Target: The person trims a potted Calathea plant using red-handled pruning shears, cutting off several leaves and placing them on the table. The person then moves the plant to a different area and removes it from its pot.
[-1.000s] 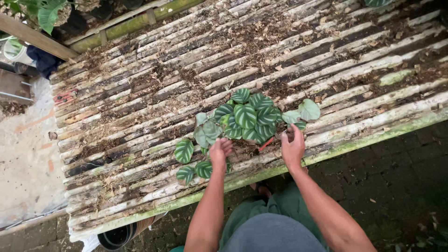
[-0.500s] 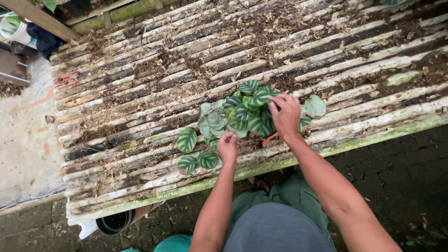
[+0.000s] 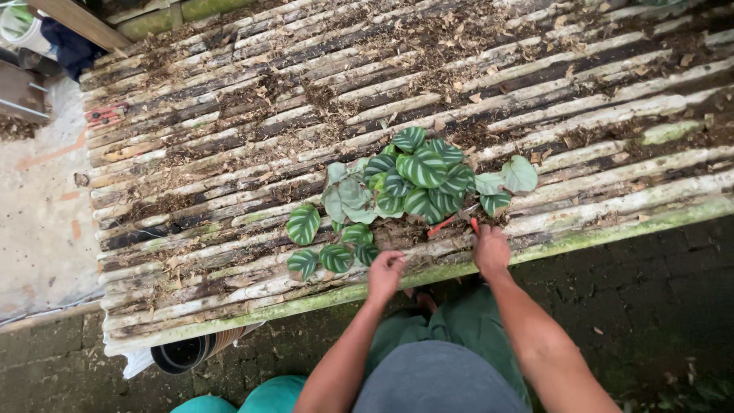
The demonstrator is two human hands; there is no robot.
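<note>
Plant: a low clump of round, silver-and-green striped leaves, bare-rooted, with no pot about it, lying flat on the bench near the front edge so that both hands can reach it.
Leaf spread: the densest rosette sits at centre; three loose striped leaves trail to the left, two paler plain leaves to the right.
Stems: reddish stalks show under the rosette on the right side, beside the right hand.
Left hand: loosely curled, knuckles up, at the near edge of the clump just below the trailing leaves; whether the fingers pinch anything cannot be told.
Right hand: closed, fingers tucked in at the base of the plant by the red stalks; a grip on a stalk looks likely, but the fingertips are hidden.
Bench: slatted top of weathered bamboo poles, gaps between them, littered with dry leaves and soil crumbs; front rail mossy green.
Beneath bench: an empty dark plastic pot lying on its side at the left.
Ground: dark paving bricks; pale concrete to the left.
Person: green trousers and grey shirt, standing close against the bench front.
</note>
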